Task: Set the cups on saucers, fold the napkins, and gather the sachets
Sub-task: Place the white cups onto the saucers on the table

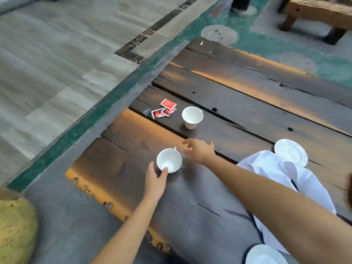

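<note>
left grip [155, 180]: clamped on near cup [169, 160], steadying it
right grip [199, 149]: apart, empty, by handle [174, 148]
saucer [291, 152]: far right, likely destination

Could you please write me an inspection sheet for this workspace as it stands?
Surface: dark plank table, worn orange patches.
Job's things: near cup and far cup stand on bare wood; sachets loose beside far cup; napkins crumpled; right saucer beside them, bottom saucer at frame edge.
Clutter: nothing seen.
Hands: left hand thumb on near cup's rim, grip unclear; right hand loosely curled, empty.
Cables: nothing seen.
Surroundings: tiled floor, wooden bench, yellow object.
</note>
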`<state>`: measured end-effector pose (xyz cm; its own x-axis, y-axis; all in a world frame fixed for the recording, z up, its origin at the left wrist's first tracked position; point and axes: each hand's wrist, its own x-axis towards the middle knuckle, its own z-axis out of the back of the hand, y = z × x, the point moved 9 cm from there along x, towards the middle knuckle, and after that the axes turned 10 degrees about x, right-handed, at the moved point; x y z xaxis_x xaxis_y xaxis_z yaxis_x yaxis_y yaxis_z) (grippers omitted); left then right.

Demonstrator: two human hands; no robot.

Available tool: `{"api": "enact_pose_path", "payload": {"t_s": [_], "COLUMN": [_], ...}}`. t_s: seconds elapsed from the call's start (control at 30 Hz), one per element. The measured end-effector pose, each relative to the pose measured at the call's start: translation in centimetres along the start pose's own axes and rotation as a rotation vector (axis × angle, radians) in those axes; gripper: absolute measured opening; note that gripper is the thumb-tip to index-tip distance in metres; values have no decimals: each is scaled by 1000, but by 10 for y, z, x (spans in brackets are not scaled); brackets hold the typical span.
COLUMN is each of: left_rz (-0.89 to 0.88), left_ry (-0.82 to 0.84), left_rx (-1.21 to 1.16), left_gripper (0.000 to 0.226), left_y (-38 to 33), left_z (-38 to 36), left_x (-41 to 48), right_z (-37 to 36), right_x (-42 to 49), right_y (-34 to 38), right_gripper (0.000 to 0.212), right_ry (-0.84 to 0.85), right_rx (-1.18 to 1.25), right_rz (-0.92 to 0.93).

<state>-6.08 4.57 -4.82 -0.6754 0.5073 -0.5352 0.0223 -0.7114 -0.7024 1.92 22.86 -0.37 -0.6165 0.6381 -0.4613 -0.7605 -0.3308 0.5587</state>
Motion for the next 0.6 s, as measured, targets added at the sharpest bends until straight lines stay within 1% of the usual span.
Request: {"api": "enact_pose_path", "payload": {"t_s": [0.07,0.13,0.23,0.33,0.43,0.53,0.6], "left_rz": [13,26,90,116,106,102,106], "left_ry": [4,29,77,97,107,127,148], "left_rx": [6,-36,-98,-135,-125,-112,-98], "left_gripper": [58,46,35,34,33,36,35], "left_y": [-1,-3,-1,-5,-8,-9,-11], "left_z": [-2,-5,-14,-18,-17,-15,-15], "left_x": [7,9,8,13,17,22,25], "right_z": [-2,-5,-17,-22,-22,-20,-19], "right_x": [12,24,36,43,43,42,39], "right_y": [5,9,12,10,0,-12,-22], "right_gripper": [38,36,25,12,10,3,4], "right_ry": [10,19,73,111,101,101,115], "right_rx": [29,58,99,152,186,206,204], "right_rz": [-29,-36,-34,-9,-6,-17,-31]}}
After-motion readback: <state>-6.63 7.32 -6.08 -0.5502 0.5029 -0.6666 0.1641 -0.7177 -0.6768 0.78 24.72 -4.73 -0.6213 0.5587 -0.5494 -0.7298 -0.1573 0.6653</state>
